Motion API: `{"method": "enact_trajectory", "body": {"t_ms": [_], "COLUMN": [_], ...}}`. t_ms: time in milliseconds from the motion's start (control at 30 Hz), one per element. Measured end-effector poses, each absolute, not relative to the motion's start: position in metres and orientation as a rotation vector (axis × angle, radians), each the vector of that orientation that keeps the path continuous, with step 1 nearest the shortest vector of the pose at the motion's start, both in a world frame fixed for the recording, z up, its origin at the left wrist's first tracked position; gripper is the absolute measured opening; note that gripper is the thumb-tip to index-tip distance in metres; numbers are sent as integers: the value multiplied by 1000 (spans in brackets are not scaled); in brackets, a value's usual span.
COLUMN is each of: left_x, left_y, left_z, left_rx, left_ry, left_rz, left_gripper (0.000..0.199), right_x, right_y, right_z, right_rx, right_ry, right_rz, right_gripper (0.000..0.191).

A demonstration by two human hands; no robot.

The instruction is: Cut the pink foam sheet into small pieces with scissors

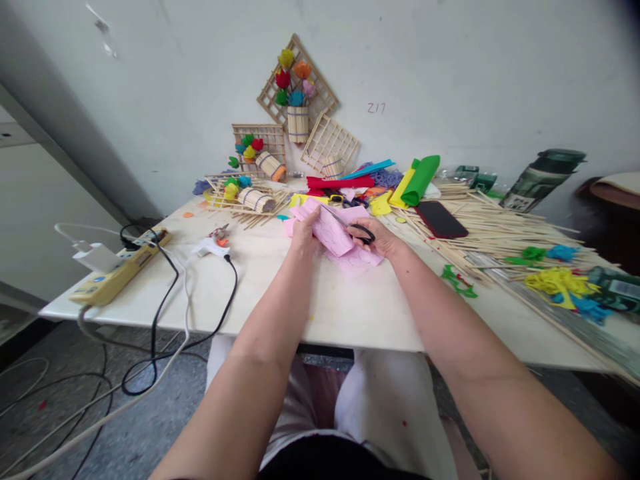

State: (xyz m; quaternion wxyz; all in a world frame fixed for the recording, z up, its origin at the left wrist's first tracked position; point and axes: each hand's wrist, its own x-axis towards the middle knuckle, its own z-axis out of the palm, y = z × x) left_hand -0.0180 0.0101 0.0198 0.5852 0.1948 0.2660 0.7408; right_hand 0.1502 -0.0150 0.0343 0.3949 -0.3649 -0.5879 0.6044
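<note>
Over the middle of the table, my left hand [305, 232] is closed on the left part of a folded pink sheet [333, 235], which looks like felt or soft paper and has faint outlines drawn on it. My right hand [377, 239] grips black-handled scissors [367, 233]. Their blades lie along the upper edge of the pink sheet, pointing towards my left hand; how far apart the blades are is too small to tell. More pink material hangs below the sheet, close to the tabletop. Several fingers of both hands are hidden behind the sheet.
A glue gun [213, 248] and a power strip [120, 267] with trailing cords are on the left. Stick lattices with colourful flowers [295, 83] lean on the wall. Red felt [340, 183], a green roll [421, 180], a phone [441, 220], thin sticks [510, 227] and a bottle [543, 179] stand beyond and right.
</note>
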Motion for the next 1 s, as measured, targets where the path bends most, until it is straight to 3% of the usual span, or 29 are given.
{"method": "enact_trajectory", "body": {"t_ms": [1000], "left_x": [-23], "left_y": [13], "left_z": [20], "left_rx": [444], "left_ry": [561], "left_rz": [1753], "left_gripper": [23], "right_x": [159], "right_y": [-19], "right_z": [35], "right_rx": [-772], "right_ry": [-1523], "right_rz": [1678], "right_gripper": [35]}}
